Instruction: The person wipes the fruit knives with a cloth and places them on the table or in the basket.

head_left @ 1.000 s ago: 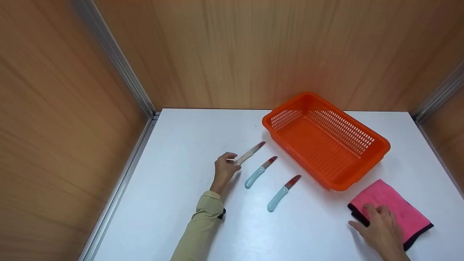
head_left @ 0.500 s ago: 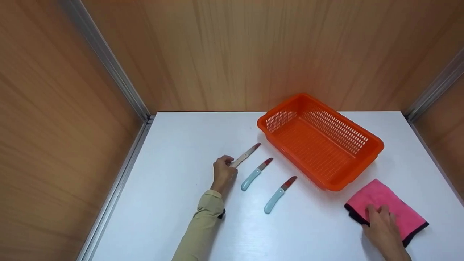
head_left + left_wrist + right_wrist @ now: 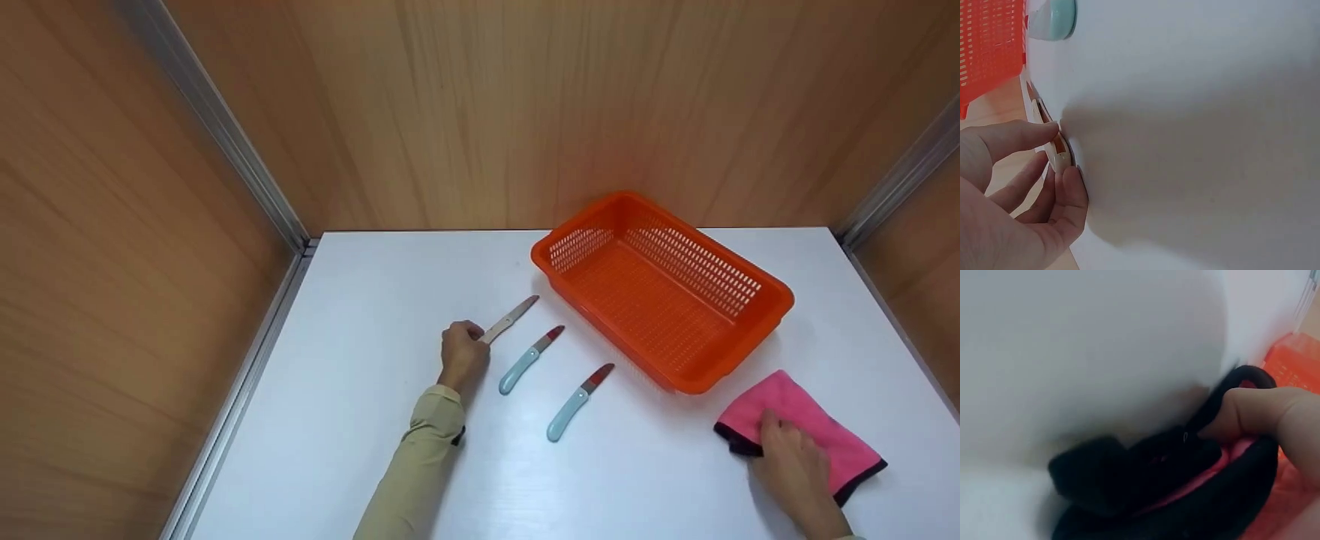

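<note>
My left hand [image 3: 463, 354] pinches the cream handle of a small knife [image 3: 510, 320] lying at the left; its blade, reddish at the tip, points toward the basket. In the left wrist view, thumb and fingers lie on either side of the knife handle [image 3: 1059, 153]. Two more small knives, a pale blue one [image 3: 519, 370] and another pale blue one [image 3: 568, 413], lie to its right with reddish blades. My right hand [image 3: 796, 472] grips a folded pink cloth [image 3: 832, 442] with black edging. In the right wrist view the thumb presses into the black-edged cloth [image 3: 1185, 495].
An orange plastic basket [image 3: 660, 375] with slotted sides stands at the back right of the white table [image 3: 360, 300], beyond the knives and the cloth. Wooden panels [image 3: 450, 112] with metal edges enclose the table at the back and sides.
My right hand has come down onto the cloth and its fingers have closed on it. The left hand's fingers have drawn in on the cream knife's handle. The knives and basket stay put.
</note>
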The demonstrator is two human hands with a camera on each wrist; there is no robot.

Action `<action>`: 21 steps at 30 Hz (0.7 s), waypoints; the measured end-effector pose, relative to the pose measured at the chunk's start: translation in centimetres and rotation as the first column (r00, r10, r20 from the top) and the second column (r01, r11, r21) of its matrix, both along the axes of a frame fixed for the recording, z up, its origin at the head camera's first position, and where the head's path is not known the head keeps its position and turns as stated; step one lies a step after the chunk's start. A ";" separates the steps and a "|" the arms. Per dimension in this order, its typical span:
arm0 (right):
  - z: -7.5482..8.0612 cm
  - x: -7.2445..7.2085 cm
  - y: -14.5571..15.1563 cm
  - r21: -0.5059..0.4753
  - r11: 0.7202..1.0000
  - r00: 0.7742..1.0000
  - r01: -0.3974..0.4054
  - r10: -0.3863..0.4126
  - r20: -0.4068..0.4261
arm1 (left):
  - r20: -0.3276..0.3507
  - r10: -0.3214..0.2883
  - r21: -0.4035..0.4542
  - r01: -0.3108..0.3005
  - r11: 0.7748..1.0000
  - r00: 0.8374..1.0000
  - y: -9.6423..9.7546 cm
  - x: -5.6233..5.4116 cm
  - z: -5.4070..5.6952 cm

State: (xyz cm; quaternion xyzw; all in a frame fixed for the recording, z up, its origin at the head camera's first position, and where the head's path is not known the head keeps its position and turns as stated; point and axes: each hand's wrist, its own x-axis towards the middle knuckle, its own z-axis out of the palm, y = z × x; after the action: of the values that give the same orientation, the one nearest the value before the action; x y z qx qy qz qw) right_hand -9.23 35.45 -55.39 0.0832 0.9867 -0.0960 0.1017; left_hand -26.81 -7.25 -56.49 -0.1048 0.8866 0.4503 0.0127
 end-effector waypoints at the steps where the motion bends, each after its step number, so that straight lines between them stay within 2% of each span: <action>1: 0.0 0.0 0.2 -0.017 1.000 1.000 -0.004 0.004 -0.006 | 0.004 0.002 -0.001 -0.002 1.000 1.000 0.0 0.0 0.0; 9: 0.4 1.0 1.1 -0.097 0.995 0.999 -0.011 0.006 -0.052 | 0.017 0.020 0.066 -0.021 0.998 1.000 -0.1 -0.2 0.4; 16: 0.6 1.1 1.2 -0.144 0.987 0.997 0.065 -0.068 -0.020 | -0.044 0.088 0.166 -0.080 0.983 0.995 -0.6 -0.2 -0.1; 21: 0.1 1.2 1.0 -0.116 0.993 0.999 0.009 -0.014 -0.040 | -0.095 0.112 0.190 -0.092 0.977 0.989 -0.7 -0.3 -0.1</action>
State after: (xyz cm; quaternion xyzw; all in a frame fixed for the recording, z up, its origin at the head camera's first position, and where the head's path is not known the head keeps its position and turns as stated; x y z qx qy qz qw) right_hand -7.98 36.42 -55.27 0.0811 0.9808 -0.1551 0.0858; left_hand -27.10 -7.97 -56.56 -0.1248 0.8338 0.5357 -0.0473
